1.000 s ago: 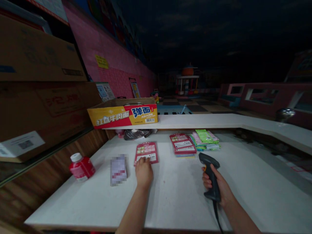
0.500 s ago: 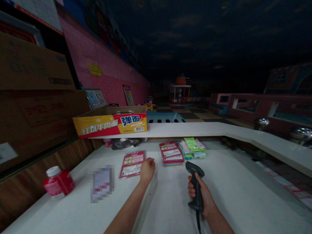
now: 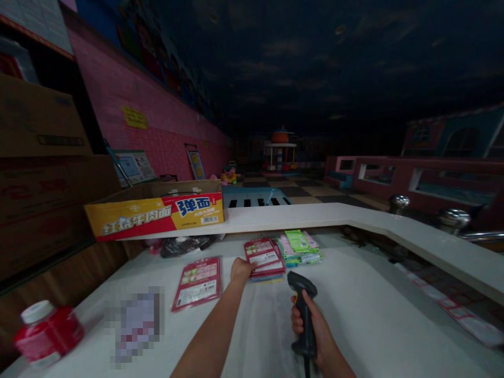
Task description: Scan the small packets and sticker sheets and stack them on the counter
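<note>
My right hand (image 3: 309, 325) is wrapped around the handle of a black barcode scanner (image 3: 304, 315), held upright with its head toward the stacks and its cord hanging down. At the left edge of a stack of red flat packets (image 3: 264, 256), my left hand (image 3: 241, 270) has its fingers closed on the top packet; the fingertips are partly hidden. Left of that hand, another red packet (image 3: 199, 283) lies flat on the white counter. Green and pink packets (image 3: 301, 245) are piled just right of the red stack.
A red bottle with a white cap (image 3: 49, 333) and a blurred-out item (image 3: 137, 323) are on the left. A raised white ledge (image 3: 299, 214) runs behind the packets, bearing an open yellow-and-red carton (image 3: 157, 212). Brown boxes (image 3: 43, 168) are stacked at far left.
My left hand has moved right, from beside the single red packet to the red stack. The right hand still holds the scanner. The camera view has shifted a little to the right.
</note>
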`<action>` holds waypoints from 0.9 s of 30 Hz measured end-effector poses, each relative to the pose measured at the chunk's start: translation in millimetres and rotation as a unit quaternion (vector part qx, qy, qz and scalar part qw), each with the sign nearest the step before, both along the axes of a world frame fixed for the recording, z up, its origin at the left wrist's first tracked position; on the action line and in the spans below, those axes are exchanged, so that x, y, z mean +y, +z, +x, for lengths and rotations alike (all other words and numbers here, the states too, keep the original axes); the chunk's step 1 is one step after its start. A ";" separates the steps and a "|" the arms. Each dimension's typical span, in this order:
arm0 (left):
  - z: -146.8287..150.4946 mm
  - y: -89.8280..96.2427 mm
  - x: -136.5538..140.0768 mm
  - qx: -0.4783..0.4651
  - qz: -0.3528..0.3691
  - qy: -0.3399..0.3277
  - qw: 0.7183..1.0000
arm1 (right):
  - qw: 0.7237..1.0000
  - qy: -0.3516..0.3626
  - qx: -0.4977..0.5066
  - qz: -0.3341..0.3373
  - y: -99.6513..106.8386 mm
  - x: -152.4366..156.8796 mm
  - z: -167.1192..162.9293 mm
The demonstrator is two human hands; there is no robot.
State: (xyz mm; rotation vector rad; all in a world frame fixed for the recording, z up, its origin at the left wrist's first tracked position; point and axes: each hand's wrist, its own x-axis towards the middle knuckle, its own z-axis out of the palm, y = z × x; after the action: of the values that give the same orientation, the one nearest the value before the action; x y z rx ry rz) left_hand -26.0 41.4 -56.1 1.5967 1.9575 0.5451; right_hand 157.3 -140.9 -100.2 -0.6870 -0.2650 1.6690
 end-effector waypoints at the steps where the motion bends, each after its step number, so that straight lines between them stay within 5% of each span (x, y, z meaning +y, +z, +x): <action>1: -3.2 -2.6 2.2 -0.005 0.004 -0.004 1.000 | 1.000 -0.001 0.002 0.001 -0.4 0.1 0.2; 10: -28.6 -17.3 9.5 -0.052 0.090 0.063 0.993 | 1.000 0.025 0.014 0.009 -15.6 8.5 7.0; 15: -31.1 -23.7 7.0 -0.175 0.028 0.052 0.983 | 1.000 0.014 0.011 0.008 -11.5 3.8 4.8; 19: -31.6 -19.2 3.3 -0.336 -0.018 0.053 0.940 | 1.000 -0.018 0.013 0.011 -5.7 -2.2 -1.1; 27: -39.7 4.1 -14.8 -0.451 -0.072 0.025 0.889 | 0.999 -0.044 0.028 0.007 2.2 -6.1 -6.2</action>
State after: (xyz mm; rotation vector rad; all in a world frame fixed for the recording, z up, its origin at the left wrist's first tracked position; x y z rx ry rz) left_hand -65.6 26.6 -52.0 0.9214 1.2766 0.9288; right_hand 151.1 -147.0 -97.9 -0.6324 -0.2044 1.5984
